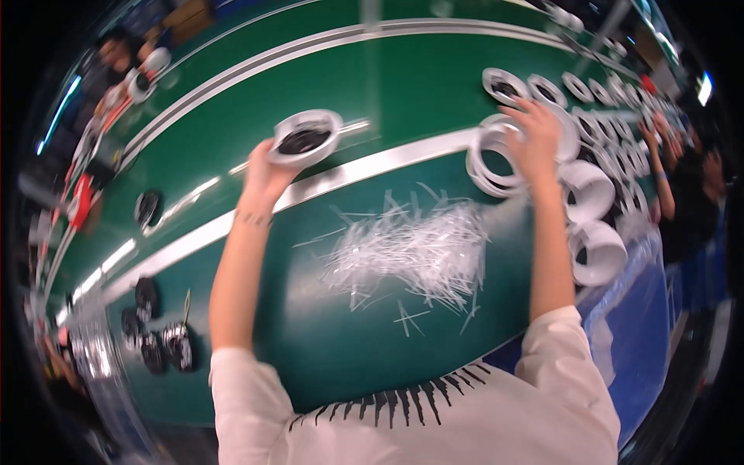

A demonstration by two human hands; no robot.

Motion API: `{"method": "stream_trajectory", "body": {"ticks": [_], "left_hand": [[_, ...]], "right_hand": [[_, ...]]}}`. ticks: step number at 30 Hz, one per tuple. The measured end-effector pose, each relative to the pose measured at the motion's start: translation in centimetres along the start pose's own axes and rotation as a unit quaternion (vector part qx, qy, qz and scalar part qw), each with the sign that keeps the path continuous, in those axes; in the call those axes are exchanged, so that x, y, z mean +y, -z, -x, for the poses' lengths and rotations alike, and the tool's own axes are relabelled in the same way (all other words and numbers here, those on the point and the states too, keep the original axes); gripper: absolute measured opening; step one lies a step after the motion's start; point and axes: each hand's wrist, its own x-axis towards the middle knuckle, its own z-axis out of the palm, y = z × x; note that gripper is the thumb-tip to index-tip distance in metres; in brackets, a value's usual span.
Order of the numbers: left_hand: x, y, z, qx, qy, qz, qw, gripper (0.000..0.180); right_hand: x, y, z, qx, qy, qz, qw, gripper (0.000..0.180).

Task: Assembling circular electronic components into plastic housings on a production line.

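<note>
My left hand (268, 174) is closed on the rim of a round white housing (332, 126) with a black part inside it. This housing is held over the green conveyor belt, tilted. To the right, my right hand (535, 143) reaches over a group of white rings, its fingers and thumb at the upper right rim of a white ring (479, 160). Motion softens the fingertips, and the hand covers part of the rings behind it. Between my forearms, a loose pile of thin clear-white strips (415, 256) lies on the dark green table (310, 353).
Several white rings and cylinders (601, 252) crowd the right side, beside a blue bin (632, 333) with clear plastic. Black round parts (167, 345) lie at the lower left. A black ring (148, 208) sits on the belt (411, 85). Other people work at far left and right.
</note>
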Motion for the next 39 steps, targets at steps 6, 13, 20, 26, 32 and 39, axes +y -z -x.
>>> {"method": "stream_trajectory", "body": {"ticks": [6,13,20,26,32,39], "left_hand": [[-2.3,1.8,-6.5,-0.008,-0.008,0.059,0.998,0.03],[5.0,4.5,9.3,0.054,-0.154,-0.285,0.944,0.046],[13.1,19.4,27.4,0.321,-0.153,-0.778,0.518,0.031],[8.3,22.7,31.2,0.478,-0.128,-0.683,0.537,0.054],[6.3,22.2,30.2,0.52,-0.171,-0.67,0.502,0.06],[5.9,23.7,28.7,0.476,-0.25,-0.546,0.643,0.042]], "right_hand": [[5.9,-3.4,1.8,-0.041,-0.008,0.002,0.999,0.024],[5.8,0.7,-1.6,-0.011,-0.061,-0.12,0.991,0.013],[-10.7,5.8,-0.6,-0.156,0.015,-0.343,0.926,0.013],[-23.1,5.6,8.5,-0.372,0.119,-0.479,0.786,0.015],[-24.7,6.2,11.5,-0.461,0.164,-0.378,0.786,0.036],[-27.3,9.2,9.3,-0.547,0.345,-0.372,0.665,0.093]]}}
